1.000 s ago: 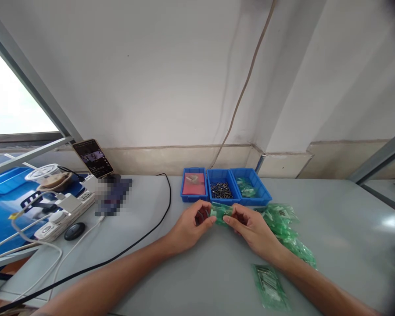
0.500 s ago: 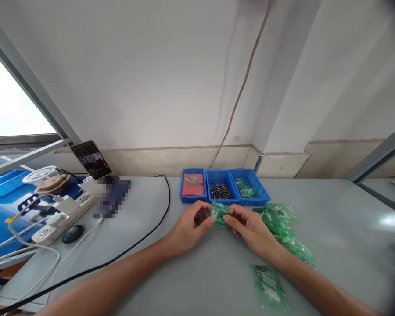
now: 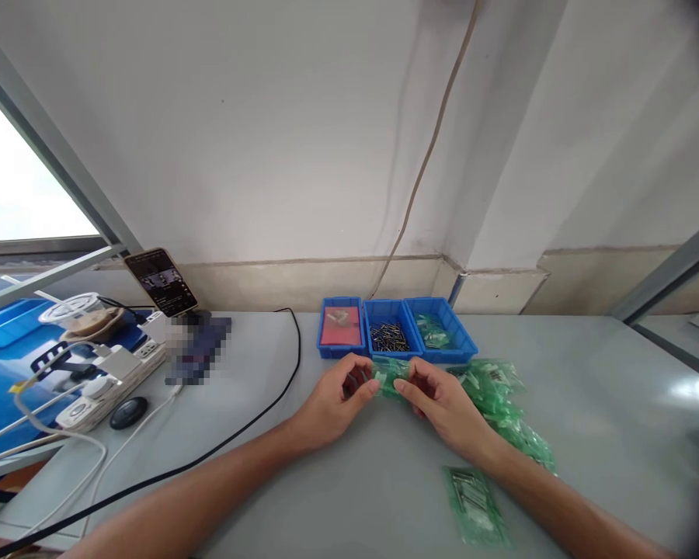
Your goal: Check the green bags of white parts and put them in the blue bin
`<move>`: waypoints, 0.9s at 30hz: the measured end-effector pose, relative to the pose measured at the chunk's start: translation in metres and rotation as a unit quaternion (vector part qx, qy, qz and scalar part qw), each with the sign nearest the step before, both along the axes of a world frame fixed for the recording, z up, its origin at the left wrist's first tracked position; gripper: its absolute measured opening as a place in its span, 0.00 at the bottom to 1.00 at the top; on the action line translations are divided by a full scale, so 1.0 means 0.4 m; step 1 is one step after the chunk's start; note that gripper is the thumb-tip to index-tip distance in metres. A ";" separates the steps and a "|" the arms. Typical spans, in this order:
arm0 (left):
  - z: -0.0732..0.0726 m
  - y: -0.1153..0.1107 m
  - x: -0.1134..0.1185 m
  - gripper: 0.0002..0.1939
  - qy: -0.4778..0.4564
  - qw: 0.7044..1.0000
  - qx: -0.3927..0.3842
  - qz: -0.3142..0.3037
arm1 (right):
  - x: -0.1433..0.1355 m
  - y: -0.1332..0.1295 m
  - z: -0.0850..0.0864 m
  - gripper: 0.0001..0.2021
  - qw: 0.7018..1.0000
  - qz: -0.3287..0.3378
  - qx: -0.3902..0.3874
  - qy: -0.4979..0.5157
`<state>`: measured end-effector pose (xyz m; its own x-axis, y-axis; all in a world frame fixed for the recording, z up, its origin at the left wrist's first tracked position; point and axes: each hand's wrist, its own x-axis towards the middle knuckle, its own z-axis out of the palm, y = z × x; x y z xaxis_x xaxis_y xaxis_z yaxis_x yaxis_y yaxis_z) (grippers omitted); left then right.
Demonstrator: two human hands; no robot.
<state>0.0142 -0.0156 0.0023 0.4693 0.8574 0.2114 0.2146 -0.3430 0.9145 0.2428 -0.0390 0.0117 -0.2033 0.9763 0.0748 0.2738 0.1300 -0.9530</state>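
Note:
Between my two hands is a small green plastic bag (image 3: 389, 375), held just in front of the blue bins. My left hand (image 3: 339, 397) pinches its left side between thumb and fingers. On the other side, my right hand (image 3: 436, 396) grips the bag with thumb and bent fingers. Pale pieces seem to show through the plastic, too small to name. Beside my right forearm lies a heap of green bags (image 3: 504, 407). Nearer to me, a flat green bag with screws (image 3: 474, 501) rests on the grey table (image 3: 349, 497).
Three blue bins stand by the wall: one with a red sheet (image 3: 341, 326), one with dark screws (image 3: 390, 338), one with green bags (image 3: 432, 332). A black cable (image 3: 233, 439) crosses the left side. Further left are a phone (image 3: 161, 281) and a power strip (image 3: 102, 388).
Both hands stay almost in place on the green bag. The bag looks slightly flatter and more stretched between the fingers.

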 end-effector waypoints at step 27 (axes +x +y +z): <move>0.006 0.002 -0.002 0.14 0.018 0.995 0.094 0.012 | -0.005 -0.013 -0.014 0.12 1.000 -0.001 0.005 0.010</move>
<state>0.0133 -0.0149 0.0047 0.4597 0.8150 0.3527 0.2564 -0.5021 0.8260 0.2407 -0.0442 0.0060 -0.1993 0.9759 0.0885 0.2548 0.1388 -0.9570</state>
